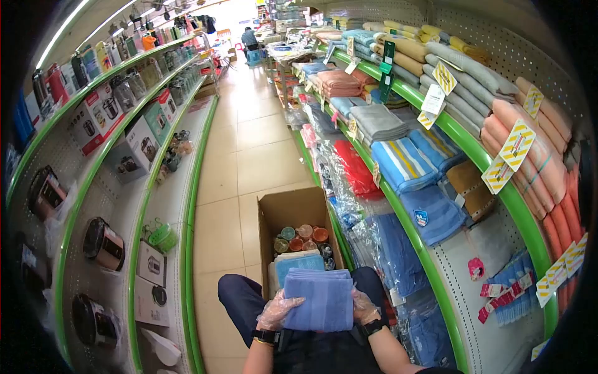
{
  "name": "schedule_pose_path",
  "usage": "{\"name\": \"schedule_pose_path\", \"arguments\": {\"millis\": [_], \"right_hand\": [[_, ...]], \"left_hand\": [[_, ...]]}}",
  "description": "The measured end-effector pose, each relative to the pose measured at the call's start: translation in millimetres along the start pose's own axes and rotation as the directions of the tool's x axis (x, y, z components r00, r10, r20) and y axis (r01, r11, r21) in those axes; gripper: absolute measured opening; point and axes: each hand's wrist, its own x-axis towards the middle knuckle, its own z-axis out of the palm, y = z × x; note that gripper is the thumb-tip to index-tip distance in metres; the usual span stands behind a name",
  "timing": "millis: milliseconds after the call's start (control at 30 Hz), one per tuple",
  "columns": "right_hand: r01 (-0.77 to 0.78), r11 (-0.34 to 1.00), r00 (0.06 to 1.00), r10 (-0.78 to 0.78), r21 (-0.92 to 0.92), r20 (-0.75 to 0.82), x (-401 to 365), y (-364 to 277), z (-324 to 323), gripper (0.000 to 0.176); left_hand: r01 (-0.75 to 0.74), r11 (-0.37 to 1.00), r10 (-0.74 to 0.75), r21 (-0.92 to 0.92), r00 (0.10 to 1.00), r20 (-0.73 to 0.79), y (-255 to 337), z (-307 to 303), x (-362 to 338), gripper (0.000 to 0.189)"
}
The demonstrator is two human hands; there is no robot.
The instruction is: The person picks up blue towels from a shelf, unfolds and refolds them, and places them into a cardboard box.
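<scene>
A folded blue towel is held up in front of my body. My left hand, in a clear plastic glove, grips its left edge. At the opposite edge my right hand, gloved the same way, closes on the towel; part of its fingers is hidden behind the cloth. Just beyond the towel stands an open cardboard box. Inside it lie a light blue folded towel and several round jars with orange, green and clear tops.
On the right, green-edged shelves carry stacked towels, price tags and plastic-wrapped clothes. Left shelves hold boxed appliances, rice cookers, bottles and a green basket. A tiled aisle runs ahead, with a person at its far end.
</scene>
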Motion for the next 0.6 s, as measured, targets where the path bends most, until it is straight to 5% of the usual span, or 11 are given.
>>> {"name": "schedule_pose_path", "arguments": {"millis": [133,433,567,600], "right_hand": [[-0.132,0.96,0.991,0.128,-0.247,-0.035,-16.0,-28.2,21.5,0.044],[-0.027,0.875,0.992,-0.037,-0.484,-0.123,-35.6,-29.4,35.3,0.047],[0.123,0.75,0.982,-0.184,-0.65,-0.027,-38.2,-34.3,42.0,0.045],[0.072,0.557,0.977,-0.205,-0.828,-0.053,-41.3,-50.9,52.1,0.042]], "left_hand": [[0.021,1.0,-0.021,-0.006,1.0,-0.009,-14.3,6.8,8.0,0.051],[-0.01,0.981,0.009,0.193,1.0,0.009,-20.9,23.8,10.0,0.051],[-0.061,0.918,0.102,0.392,0.991,-0.084,-55.6,-0.8,34.8,0.035],[-0.026,0.975,0.044,0.22,0.996,-0.078,-66.6,-16.9,47.3,0.032]]}}
